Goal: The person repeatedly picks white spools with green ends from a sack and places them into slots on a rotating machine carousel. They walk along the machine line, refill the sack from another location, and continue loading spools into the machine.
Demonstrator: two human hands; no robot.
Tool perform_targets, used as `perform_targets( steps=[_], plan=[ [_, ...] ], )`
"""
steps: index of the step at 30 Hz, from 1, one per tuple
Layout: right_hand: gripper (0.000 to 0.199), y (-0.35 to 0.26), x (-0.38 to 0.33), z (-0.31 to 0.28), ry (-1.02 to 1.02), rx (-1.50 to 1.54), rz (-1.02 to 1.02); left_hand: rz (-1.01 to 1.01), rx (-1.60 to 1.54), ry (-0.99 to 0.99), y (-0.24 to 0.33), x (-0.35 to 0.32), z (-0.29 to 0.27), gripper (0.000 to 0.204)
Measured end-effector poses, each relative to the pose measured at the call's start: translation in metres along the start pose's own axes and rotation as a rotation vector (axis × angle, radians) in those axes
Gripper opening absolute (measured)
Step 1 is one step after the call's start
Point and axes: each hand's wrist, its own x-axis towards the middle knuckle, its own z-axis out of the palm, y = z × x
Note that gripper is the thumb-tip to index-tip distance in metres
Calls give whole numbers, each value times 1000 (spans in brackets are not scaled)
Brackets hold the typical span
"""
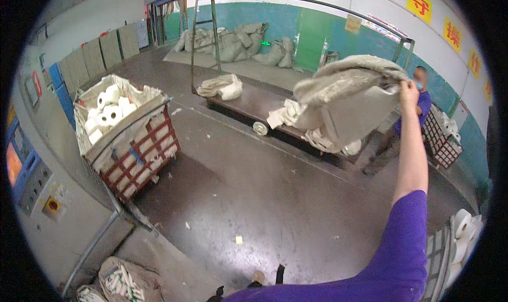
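Observation:
My right arm, in a purple sleeve, reaches up and forward on the right. My right hand [408, 97] is closed on the edge of a large pale grey sack [352, 98]. The sack billows out to the left of the hand, bulging at its top and hanging down over the near right part of a flatbed cart [248, 110]. White cloth pieces [288, 114] lie on the cart beside the sack, and a folded pale sack [222, 86] rests at its far left end. My left hand is out of view.
A red-framed bin [140, 159] of white yarn cones stands left, near a machine panel [39, 188]. Behind the sack is another person [423, 103] beside a crate [442, 138] of white cones. Stuffed sacks [238, 43] line the back wall. An open sack [127, 281] sits lower left.

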Motion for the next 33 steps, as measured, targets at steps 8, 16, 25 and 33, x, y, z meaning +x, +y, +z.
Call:
perform_targets(
  steps=[8, 16, 25, 33],
  plan=[
    [23, 191, -228, 178, -427, -326, 272, 238, -27, 31, 197, 37, -14, 36],
    [33, 67, -658, -238, -1192, -674, 1368, 531, 271, -26, 342, 120, -68, 32],
    [32, -170, -806, -426, 463, -868, 1701, 1197, 776, -182, 554, 44, 81, 29],
    [31, -315, -1034, -345, 565, -370, 2166, 1581, 1459, -556, 385, -138, 342, 26]
  ],
)
